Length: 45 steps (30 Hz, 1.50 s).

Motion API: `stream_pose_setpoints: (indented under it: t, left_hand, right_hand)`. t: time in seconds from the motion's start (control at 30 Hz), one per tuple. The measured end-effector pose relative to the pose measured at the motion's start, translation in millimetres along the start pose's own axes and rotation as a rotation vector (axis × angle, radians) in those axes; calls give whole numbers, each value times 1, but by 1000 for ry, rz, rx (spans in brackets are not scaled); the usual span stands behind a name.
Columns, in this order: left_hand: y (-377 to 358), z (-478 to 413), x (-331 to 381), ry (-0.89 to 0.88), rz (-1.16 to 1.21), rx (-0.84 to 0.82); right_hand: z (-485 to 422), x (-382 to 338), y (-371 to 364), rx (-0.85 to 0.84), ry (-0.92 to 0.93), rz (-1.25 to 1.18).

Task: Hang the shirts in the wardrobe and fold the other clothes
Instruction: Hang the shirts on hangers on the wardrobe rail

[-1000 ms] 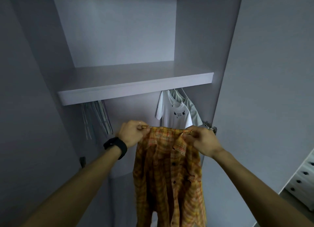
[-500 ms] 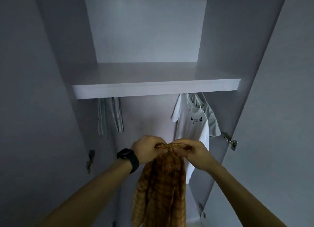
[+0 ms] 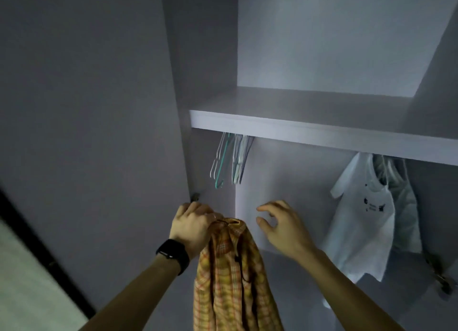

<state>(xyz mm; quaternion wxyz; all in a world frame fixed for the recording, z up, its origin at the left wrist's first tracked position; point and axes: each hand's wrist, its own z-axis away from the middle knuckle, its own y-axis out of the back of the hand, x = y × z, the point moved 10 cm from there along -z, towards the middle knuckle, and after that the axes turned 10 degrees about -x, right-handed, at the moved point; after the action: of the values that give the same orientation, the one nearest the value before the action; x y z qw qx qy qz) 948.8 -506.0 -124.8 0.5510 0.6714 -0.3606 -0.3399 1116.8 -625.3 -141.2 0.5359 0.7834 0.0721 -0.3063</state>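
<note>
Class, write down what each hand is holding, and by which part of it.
The left hand grips the orange plaid shirt by its bunched collar. The right hand holds nothing, fingers spread.

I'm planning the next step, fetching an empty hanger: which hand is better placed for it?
Probably right. The right hand is open and free, below the empty hangers; the left hand grips the plaid shirt by its collar.
</note>
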Motion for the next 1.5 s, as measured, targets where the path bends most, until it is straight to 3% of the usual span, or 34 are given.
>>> stream_pose_setpoints:
  t: [0.13, 0.23, 0.4, 0.6, 0.83, 1.1, 1.23, 1.5]
  left_hand:
    - [19, 1, -45, 96, -168, 58]
    - [27, -8, -72, 215, -260, -96]
    - [23, -28, -116, 309, -543, -64]
    - [-5, -35, -137, 302, -777, -69]
    - [-10, -35, -142, 294, -822, 109]
    - [-10, -33, -134, 242, -796, 150]
    - [-10, -32, -134, 216, -782, 170]
    - [-7, -31, -131, 184, -792, 206]
  right_hand:
    - [-45, -13, -14, -128, 19, 155]
    - [-86, -6, -21, -150, -50, 174]
    - [-160, 50, -48, -39, -328, -120]
    - [-214, 103, -93, 115, -459, -341]
    - [-240, 118, -109, 215, -368, -590]
    - [-262, 89, -134, 179, -352, -817]
    - [-275, 58, -147, 87, -336, -712]
    - [-285, 35, -166, 139, -349, -639]
